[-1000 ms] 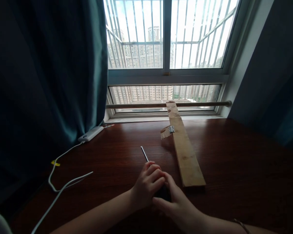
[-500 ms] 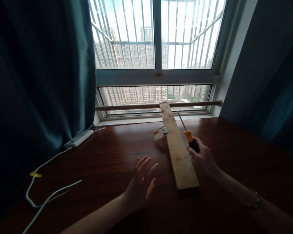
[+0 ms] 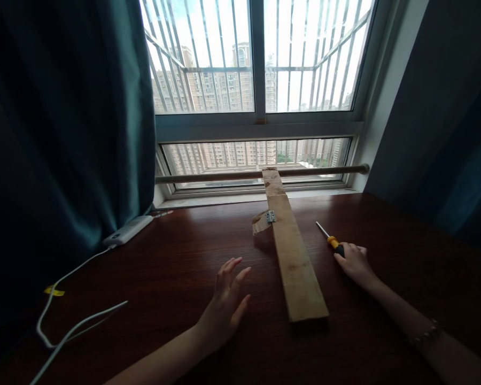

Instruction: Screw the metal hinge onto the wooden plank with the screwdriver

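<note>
My right hand [image 3: 356, 263] is closed round the black part of a screwdriver's handle. The screwdriver [image 3: 332, 241] has a yellow collar, and its metal shaft points away and to the left, low over the table. To the left of it lies a long wooden board [image 3: 294, 254], its far end at the rail by the window. A small metal hinge [image 3: 270, 216] sits on the board's left edge and joins it to a short wooden piece [image 3: 260, 222]. My left hand [image 3: 222, 302] is open, fingers spread, left of the board and apart from it.
The dark reddish-brown table [image 3: 200, 235] reaches to the window sill. At the left a white power strip [image 3: 129, 230] lies by the blue curtain [image 3: 132, 107], with a white cable [image 3: 78, 325] looping toward me. A rail [image 3: 216, 176] crosses before the window.
My right hand has moved right and lower with the screwdriver, away from the board. My left hand has shifted slightly left and stays spread. The board and hinge lie as before.
</note>
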The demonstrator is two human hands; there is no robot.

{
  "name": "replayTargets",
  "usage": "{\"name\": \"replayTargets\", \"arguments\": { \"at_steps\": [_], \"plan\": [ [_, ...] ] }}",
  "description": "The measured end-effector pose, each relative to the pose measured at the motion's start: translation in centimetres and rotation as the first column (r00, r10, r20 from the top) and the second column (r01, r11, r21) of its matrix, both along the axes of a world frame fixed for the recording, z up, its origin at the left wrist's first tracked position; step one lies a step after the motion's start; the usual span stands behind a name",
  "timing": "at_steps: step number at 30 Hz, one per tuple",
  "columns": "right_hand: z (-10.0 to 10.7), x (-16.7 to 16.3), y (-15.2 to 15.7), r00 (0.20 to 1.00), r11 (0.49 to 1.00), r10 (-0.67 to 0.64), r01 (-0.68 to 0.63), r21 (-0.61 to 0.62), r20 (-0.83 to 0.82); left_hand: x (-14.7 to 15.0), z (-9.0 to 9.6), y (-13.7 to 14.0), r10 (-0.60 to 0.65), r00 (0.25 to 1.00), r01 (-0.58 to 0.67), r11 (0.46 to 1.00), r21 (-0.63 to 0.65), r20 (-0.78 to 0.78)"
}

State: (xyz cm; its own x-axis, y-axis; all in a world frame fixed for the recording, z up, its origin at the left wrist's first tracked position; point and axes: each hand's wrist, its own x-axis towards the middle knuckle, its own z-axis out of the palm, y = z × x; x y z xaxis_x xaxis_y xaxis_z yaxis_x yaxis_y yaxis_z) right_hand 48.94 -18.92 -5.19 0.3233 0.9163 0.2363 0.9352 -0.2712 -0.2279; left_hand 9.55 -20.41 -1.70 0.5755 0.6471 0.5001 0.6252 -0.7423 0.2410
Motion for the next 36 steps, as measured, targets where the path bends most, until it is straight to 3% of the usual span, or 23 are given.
{"name": "replayTargets", "arguments": {
  "at_steps": [11, 14, 16, 18, 21, 23, 25, 27, 28, 31, 36],
  "plan": [
    [-0.5, 0.0, -0.3, 0.998, 0.998, -0.052, 0.051, 0.024, 0.029, 0.1, 0.1, 0.0, -0.033, 0.999, 0.034, 0.998, -0.062, 0.018],
    [-0.4, -0.3, -0.7, 0.996, 0.992, -0.06, 0.052, 0.117, 0.068, 0.2, 0.1, 0.0, -0.054, 0.997, 0.059, 0.993, -0.102, 0.049],
    [0.4, -1.1, -0.8, 0.992, 0.96, -0.065, 0.031, 0.278, 0.111, 0.2, 0.1, 0.0, -0.08, 0.992, 0.094, 0.985, -0.148, 0.093],
    [1.8, -2.5, -0.8, 0.99, 0.893, 0.0, -0.064, 0.445, 0.143, 0.3, 0.1, 0.4, -0.108, 0.981, 0.139, 0.97, -0.199, 0.161],
    [4.9, -6.1, -0.1, 0.947, 0.777, 0.267, -0.321, 0.541, 0.179, 1.5, -0.3, 2.1, -0.105, 0.939, 0.195, 0.947, -0.255, 0.328],
    [6.7, -8.9, 0.9, 0.875, 0.713, 0.442, -0.476, 0.515, 0.196, 3.1, -0.6, 4.2, -0.045, 0.866, 0.211, 0.936, -0.283, 0.499],
    [7.8, -11.5, 2.5, 0.811, 0.659, 0.559, -0.56, 0.502, 0.172, 5.4, -1.0, 6.9, 0.11, 0.718, 0.219, 0.902, -0.373, 0.688],
    [8.0, -13.4, 4.3, 0.782, 0.626, 0.614, -0.565, 0.537, 0.107, 7.8, -1.4, 9.7, 0.39, 0.458, 0.193, 0.834, -0.517, 0.799],
    [7.9, -14.0, 5.1, 0.782, 0.624, 0.619, -0.547, 0.558, 0.074, 8.9, -1.5, 11.0, 0.534, 0.309, 0.207, 0.77, -0.604, 0.787],
    [7.1, -14.7, 7.0, 0.791, 0.631, 0.61, -0.514, 0.581, 0.036, 10.9, -2.0, 13.8, 0.624, 0.218, 0.256, 0.705, -0.661, 0.75],
    [6.4, -14.8, 7.2, 0.769, 0.641, 0.628, -0.596, 0.484, 0.116, 10.9, -2.3, 14.5, 0.616, 0.192, 0.467, 0.627, -0.624, 0.764]
  ]
}}
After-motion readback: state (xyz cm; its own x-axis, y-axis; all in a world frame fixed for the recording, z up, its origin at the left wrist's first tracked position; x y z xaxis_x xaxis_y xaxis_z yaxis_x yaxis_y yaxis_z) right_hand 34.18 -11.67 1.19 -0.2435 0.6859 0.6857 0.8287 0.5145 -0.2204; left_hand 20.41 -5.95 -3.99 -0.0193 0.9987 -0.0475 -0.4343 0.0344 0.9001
